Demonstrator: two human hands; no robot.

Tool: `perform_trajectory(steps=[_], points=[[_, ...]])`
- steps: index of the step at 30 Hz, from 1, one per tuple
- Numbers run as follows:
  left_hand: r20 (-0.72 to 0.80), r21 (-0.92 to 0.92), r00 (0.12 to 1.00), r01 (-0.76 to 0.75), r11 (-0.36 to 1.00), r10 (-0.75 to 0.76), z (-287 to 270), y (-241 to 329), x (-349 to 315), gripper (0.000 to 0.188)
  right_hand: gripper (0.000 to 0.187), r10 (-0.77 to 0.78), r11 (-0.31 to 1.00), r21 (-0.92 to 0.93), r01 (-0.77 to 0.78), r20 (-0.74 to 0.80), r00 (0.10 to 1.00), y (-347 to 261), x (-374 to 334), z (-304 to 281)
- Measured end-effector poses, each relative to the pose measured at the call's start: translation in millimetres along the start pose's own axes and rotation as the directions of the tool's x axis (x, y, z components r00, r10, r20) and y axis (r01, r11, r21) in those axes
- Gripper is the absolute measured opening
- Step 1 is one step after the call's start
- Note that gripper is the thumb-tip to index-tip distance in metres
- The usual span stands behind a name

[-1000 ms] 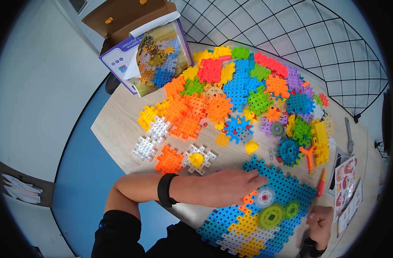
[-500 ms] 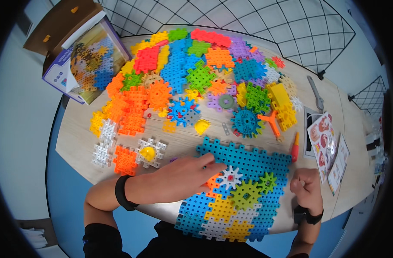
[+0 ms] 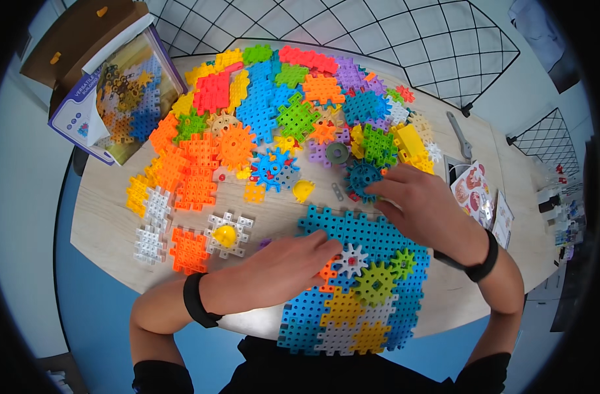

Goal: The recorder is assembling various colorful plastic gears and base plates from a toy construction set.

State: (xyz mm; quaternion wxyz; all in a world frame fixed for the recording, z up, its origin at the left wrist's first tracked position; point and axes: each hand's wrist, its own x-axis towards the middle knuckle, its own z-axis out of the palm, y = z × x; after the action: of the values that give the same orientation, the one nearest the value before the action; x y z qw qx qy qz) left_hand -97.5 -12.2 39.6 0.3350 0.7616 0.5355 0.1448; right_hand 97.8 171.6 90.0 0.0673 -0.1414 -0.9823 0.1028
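Note:
A panel of interlocking plastic building plates (image 3: 342,226), teal, blue, yellow and white, lies in front of me. On it sit a white gear (image 3: 351,261) with a red centre, a larger olive-green gear (image 3: 375,284) and a small green gear (image 3: 402,264). My left hand (image 3: 293,262) is closed at the panel's left side, its fingers bent round an orange piece (image 3: 327,270) that is partly hidden. Farther off, my right hand (image 3: 425,200) reaches over the panel's far right corner, thumb and forefinger apart, its fingertips at the edge of a dark teal gear (image 3: 362,178).
A heap of coloured plates and gears (image 3: 260,108) spreads across the far table. A picture box (image 3: 126,92) stands at far left, before a black wire grid (image 3: 326,29). At right lie a grey wrench (image 3: 460,134) and sticker sheets (image 3: 472,190). A yellow cap (image 3: 224,235) rests on a white plate.
My right hand has left the panel's right side, moved up and left to the teal gear, and opened from a closed shape. The left hand stays at the orange piece.

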Motion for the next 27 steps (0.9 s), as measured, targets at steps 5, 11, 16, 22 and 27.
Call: perform_trajectory(steps=[5,11,16,22,27], points=[[-0.05,-0.022,0.999,-0.02,1.0,0.019,8.1,-7.0,-2.3,0.049,0.013,0.027,1.0,0.0,-0.027,0.04,0.999,-1.0,17.6,34.6],[-0.094,-0.048,0.995,-0.034,0.998,0.029,14.9,-11.8,-4.2,0.051,0.014,0.328,0.835,0.373,-0.406,0.255,0.91,11.0,26.9,32.2],[-0.088,-0.073,0.996,-0.031,0.997,0.024,13.9,-17.4,-2.0,0.05,0.019,0.458,0.516,0.544,-0.662,0.478,0.75,21.7,40.4,7.1],[-0.256,-0.161,0.966,0.001,0.987,-0.043,-3.2,-22.2,-2.5,0.026,0.025,0.344,0.198,0.784,-0.588,0.506,0.791,13.8,29.6,2.0],[-0.42,-0.531,0.873,-0.014,0.847,-0.249,-18.0,-9.4,-1.3,0.018,0.021,0.255,0.213,0.826,-0.522,0.469,0.846,-7.2,16.1,4.2]])
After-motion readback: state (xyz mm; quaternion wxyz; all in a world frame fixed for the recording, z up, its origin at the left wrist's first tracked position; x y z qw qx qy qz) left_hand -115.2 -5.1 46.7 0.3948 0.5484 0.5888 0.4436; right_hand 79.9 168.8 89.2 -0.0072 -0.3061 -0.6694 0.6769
